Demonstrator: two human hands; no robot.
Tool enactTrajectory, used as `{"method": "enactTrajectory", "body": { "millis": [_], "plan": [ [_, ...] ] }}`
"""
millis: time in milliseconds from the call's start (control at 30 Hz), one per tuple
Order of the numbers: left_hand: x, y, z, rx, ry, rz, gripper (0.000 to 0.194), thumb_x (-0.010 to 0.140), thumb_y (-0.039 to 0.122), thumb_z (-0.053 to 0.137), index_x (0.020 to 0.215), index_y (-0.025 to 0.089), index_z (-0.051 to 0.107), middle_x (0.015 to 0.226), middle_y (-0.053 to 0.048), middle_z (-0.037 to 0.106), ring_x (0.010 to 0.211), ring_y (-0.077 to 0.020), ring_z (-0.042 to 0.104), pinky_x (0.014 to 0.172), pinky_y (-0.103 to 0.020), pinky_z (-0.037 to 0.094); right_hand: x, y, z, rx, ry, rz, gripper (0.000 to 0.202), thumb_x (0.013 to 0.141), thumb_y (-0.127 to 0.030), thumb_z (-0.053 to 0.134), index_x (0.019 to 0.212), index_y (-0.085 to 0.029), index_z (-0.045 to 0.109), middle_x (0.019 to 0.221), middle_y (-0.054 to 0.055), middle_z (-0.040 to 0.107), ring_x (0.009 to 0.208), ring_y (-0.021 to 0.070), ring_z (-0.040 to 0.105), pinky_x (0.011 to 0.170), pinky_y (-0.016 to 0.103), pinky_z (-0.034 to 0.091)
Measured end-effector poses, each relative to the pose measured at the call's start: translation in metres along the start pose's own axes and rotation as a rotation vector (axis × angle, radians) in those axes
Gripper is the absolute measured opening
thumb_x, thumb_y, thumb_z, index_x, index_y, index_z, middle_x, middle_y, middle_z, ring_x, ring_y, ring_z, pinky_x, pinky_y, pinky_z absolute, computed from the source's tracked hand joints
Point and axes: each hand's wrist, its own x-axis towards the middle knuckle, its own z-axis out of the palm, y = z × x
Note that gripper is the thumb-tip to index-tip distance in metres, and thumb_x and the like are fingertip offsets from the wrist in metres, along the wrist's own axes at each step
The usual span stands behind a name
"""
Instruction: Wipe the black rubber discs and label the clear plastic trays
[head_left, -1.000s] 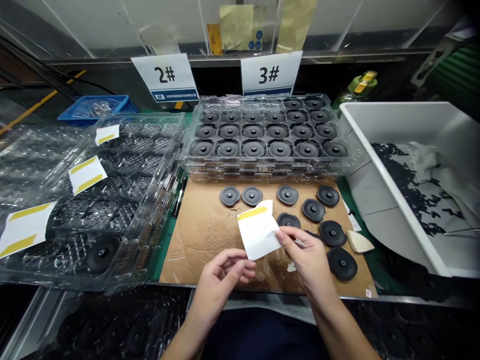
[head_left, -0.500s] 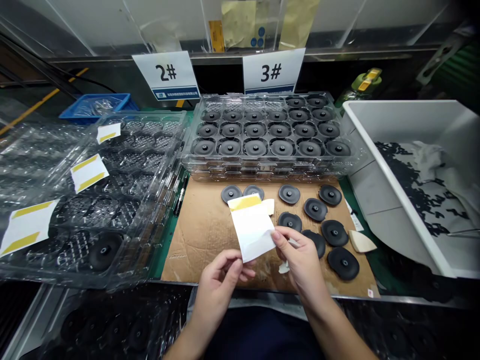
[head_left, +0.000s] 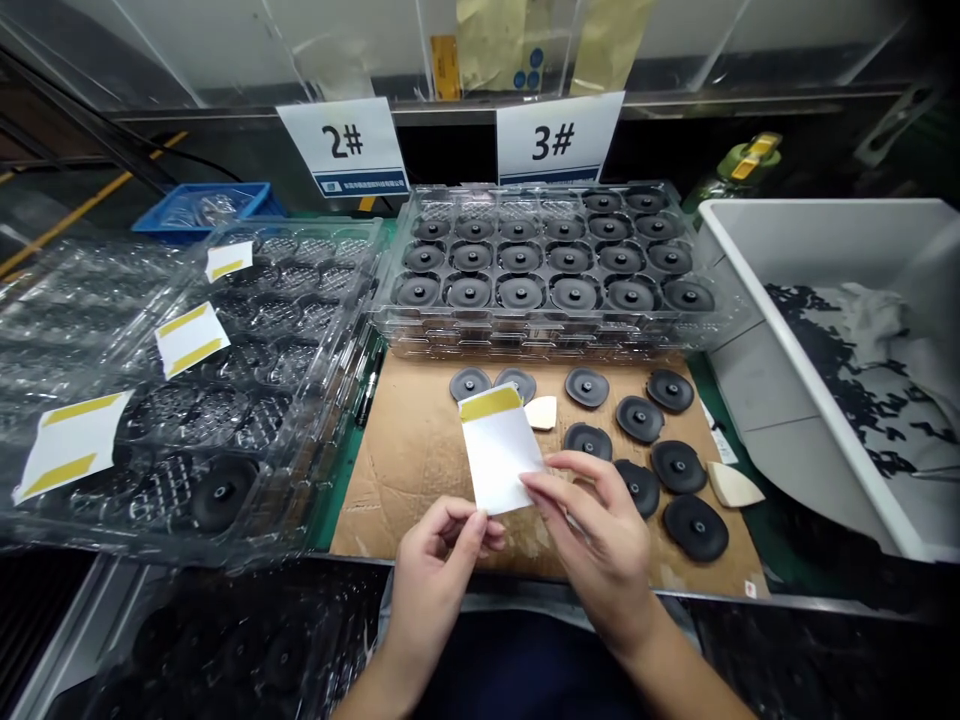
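Observation:
A small white sheet of paper (head_left: 501,462) with a yellow tape strip along its top edge is held up over the cardboard. My left hand (head_left: 444,570) pinches its lower left corner between thumb and fingers. On the right, the thumb and fingertips of my right hand (head_left: 596,545) are pressed together at the sheet's lower right edge. Black rounded discs with a centre stud, such as this disc (head_left: 696,528), lie loose to the right of the sheet. A cream wedge-shaped piece (head_left: 541,413) shows just behind the paper.
Cardboard (head_left: 405,450) covers the worktop. Behind it stands a stack of clear trays (head_left: 555,325) holding black discs. More clear trays (head_left: 300,400) at left carry taped white papers (head_left: 191,340). A white bin (head_left: 810,400) with small black parts stands right, another cream wedge (head_left: 733,486) near it.
My right fingers have shifted left onto the sheet's lower part. A whitish scrap seen under my right hand before no longer shows. The whole view has moved slightly.

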Motion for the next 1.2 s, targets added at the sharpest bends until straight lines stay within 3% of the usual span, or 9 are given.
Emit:
{"method": "enactTrajectory", "body": {
  "millis": [133, 333, 533, 733, 933, 1200],
  "plan": [
    [0.001, 0.000, 0.000, -0.015, 0.008, -0.005, 0.017, 0.077, 0.032, 0.058, 0.071, 0.016, 0.058, 0.068, -0.003, 0.068, 0.062, -0.0143, 0.063, 0.058, -0.022, 0.049, 0.002, 0.001, -0.001, -0.071, -0.029, -0.010, 0.022, 0.080, -0.014, 0.056, 0.099, -0.022, 0.066, 0.103, 0.009, 0.054, 0.070, 0.0143, 0.060, 0.065, 0.029, 0.052],
    [0.000, -0.001, 0.000, 0.040, -0.042, 0.027, 0.016, 0.079, 0.031, 0.056, 0.076, 0.016, 0.060, 0.074, -0.003, 0.068, 0.069, -0.0158, 0.063, 0.064, -0.024, 0.050, 0.002, -0.008, -0.003, 0.037, -0.300, -0.200, 0.029, 0.084, -0.011, 0.048, 0.108, -0.023, 0.061, 0.094, 0.006, 0.065, 0.083, 0.0156, 0.062, 0.070, 0.026, 0.051],
    [-0.005, -0.001, -0.001, 0.162, -0.078, 0.094, 0.017, 0.082, 0.028, 0.052, 0.090, 0.018, 0.064, 0.081, -0.003, 0.068, 0.072, -0.0149, 0.061, 0.068, -0.024, 0.048, 0.003, -0.007, -0.002, 0.073, -0.367, -0.243, 0.025, 0.084, -0.011, 0.048, 0.106, -0.019, 0.059, 0.096, 0.005, 0.068, 0.085, 0.0150, 0.063, 0.075, 0.026, 0.051],
    [-0.005, -0.001, -0.001, 0.199, -0.051, 0.125, 0.019, 0.080, 0.026, 0.054, 0.093, 0.019, 0.066, 0.083, -0.004, 0.069, 0.073, -0.0168, 0.063, 0.067, -0.025, 0.049, -0.002, -0.006, -0.001, 0.022, -0.304, -0.221, 0.022, 0.084, -0.015, 0.049, 0.101, -0.020, 0.061, 0.091, 0.005, 0.070, 0.078, 0.0159, 0.067, 0.069, 0.025, 0.053],
    [-0.005, 0.001, 0.001, 0.321, -0.018, 0.204, 0.019, 0.080, 0.025, 0.053, 0.093, 0.020, 0.066, 0.085, -0.004, 0.070, 0.074, -0.0156, 0.063, 0.068, -0.023, 0.048, -0.007, -0.006, 0.001, -0.049, -0.240, -0.284, 0.024, 0.082, -0.012, 0.052, 0.103, -0.018, 0.060, 0.095, 0.006, 0.069, 0.084, 0.0176, 0.066, 0.074, 0.027, 0.053],
    [-0.005, 0.000, 0.003, 0.437, 0.012, 0.287, 0.013, 0.079, 0.021, 0.054, 0.085, 0.021, 0.065, 0.083, -0.003, 0.068, 0.074, -0.0148, 0.062, 0.067, -0.020, 0.046, -0.006, -0.009, 0.003, -0.042, -0.310, -0.124, 0.016, 0.083, -0.014, 0.051, 0.093, -0.020, 0.062, 0.089, 0.005, 0.070, 0.078, 0.0170, 0.066, 0.075, 0.027, 0.052]
  ]
}}
